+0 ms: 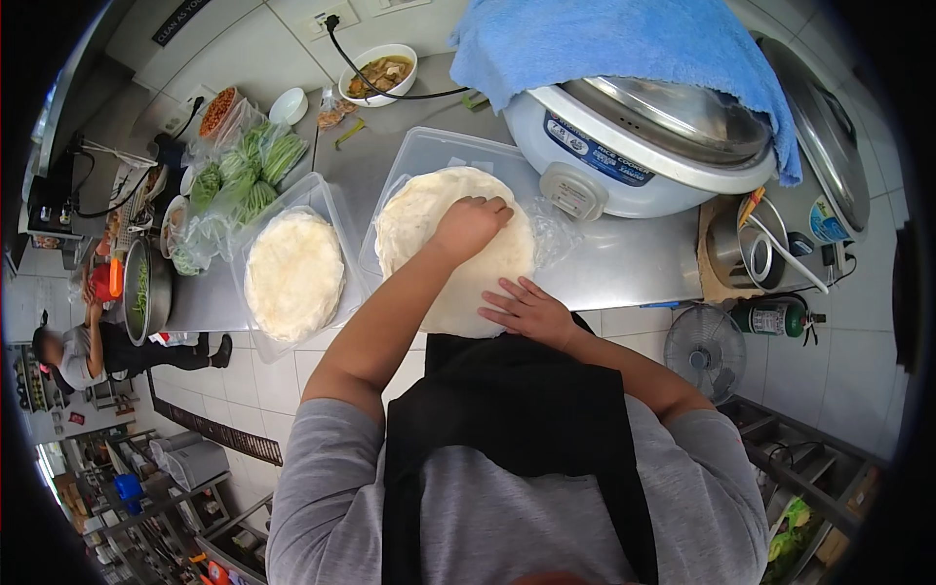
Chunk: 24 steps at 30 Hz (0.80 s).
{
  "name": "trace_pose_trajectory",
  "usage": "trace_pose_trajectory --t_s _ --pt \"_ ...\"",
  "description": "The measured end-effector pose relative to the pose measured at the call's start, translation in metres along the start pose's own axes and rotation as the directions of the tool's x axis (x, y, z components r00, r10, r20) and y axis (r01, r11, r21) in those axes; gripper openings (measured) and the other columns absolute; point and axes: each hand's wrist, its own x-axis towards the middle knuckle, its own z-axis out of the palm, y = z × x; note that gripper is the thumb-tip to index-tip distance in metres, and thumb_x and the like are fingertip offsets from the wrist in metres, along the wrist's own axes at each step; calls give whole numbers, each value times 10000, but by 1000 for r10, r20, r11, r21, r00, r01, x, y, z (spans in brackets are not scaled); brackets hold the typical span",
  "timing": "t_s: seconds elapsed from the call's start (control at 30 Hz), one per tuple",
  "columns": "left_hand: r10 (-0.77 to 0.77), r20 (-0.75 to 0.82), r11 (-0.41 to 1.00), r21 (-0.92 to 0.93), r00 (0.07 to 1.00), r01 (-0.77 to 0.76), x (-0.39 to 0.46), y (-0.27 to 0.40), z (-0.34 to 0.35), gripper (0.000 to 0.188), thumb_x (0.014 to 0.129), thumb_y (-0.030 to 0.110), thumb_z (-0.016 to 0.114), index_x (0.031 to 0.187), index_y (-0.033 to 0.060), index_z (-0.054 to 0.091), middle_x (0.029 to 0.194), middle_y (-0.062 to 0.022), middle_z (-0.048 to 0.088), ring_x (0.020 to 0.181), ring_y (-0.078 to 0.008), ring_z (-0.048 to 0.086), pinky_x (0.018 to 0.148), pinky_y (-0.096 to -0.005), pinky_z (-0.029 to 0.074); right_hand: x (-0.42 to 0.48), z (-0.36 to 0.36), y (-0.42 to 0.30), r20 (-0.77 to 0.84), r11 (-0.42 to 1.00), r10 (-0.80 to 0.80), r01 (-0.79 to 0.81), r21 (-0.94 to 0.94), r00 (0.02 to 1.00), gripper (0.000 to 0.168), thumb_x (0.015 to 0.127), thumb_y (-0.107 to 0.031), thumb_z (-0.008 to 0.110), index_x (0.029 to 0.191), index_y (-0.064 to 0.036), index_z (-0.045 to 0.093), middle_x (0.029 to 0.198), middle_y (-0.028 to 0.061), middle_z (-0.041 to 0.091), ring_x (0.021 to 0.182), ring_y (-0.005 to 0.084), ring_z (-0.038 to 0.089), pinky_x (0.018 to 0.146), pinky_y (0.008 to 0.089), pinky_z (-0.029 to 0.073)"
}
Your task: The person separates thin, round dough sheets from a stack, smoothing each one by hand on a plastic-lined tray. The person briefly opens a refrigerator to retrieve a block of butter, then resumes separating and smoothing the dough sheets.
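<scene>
A stack of round, thin dough wrappers (413, 212) lies in front of me, over a clear plastic container (439, 137). One pale sheet (457, 296) spreads from it towards my apron, past the steel table's front edge. My left hand (472, 227) rests on the stack with its fingers curled down; whether they pinch a sheet is hidden. Nearer my body, my right hand (532, 311) lies flat on the sheet's right edge, fingers apart. To the left, a second wrapper stack (294, 274) sits in another clear container (338, 212). Crumpled clear plastic (556, 230) touches the first stack's right side.
A large rice cooker (523, 135) under a blue towel (621, 44) stands at the back right. Bagged green vegetables (252, 164), a soup bowl (406, 84) and a metal basin (162, 292) are on the left. Another person (88, 358) works far left. A fan (704, 355) stands right.
</scene>
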Motion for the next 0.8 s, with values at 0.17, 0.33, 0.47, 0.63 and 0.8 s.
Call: trace_pose_trajectory --t_s 0.17,0.33,0.47,0.63,0.8 --pt "1 69 1000 8 998 -2 9 3 2 74 812 147 606 844 83 622 870 -58 614 824 -228 651 696 -355 544 -2 1 0 1 1000 8 -8 19 1000 682 800 -302 687 1430 -284 428 1508 -48 377 1406 221 327 1151 431 303" --pt "-180 42 984 3 983 180 10 8 16 99 806 172 642 834 83 606 883 -72 626 832 -253 652 693 -371 548 -4 6 2 -12 1000 -2 3 22 1000 679 811 -316 676 1437 -280 418 1511 -50 372 1423 222 291 1172 429 258" --pt "-274 68 946 -159 959 282 11 3 18 128 810 161 658 886 65 618 889 -99 642 835 -296 645 712 -396 532 -5 9 2 -38 1000 -5 5 10 999 687 811 -316 676 1443 -274 410 1512 -48 371 1422 225 291 1174 427 250" --pt "-250 90 882 -389 964 265 11 -1 -2 189 793 154 707 938 42 660 882 -131 651 839 -334 635 736 -425 505 -7 11 3 -71 1000 -11 11 4 997 697 802 -313 681 1443 -273 409 1510 -46 374 1415 225 301 1171 427 260" --pt "-353 226 815 -402 908 417 19 -3 -9 160 781 163 728 873 42 677 876 -155 652 808 -340 632 728 -425 492 -7 11 3 -116 1000 -16 16 2 993 685 794 -305 669 1433 -271 423 1488 -43 403 1397 225 331 1164 421 277"
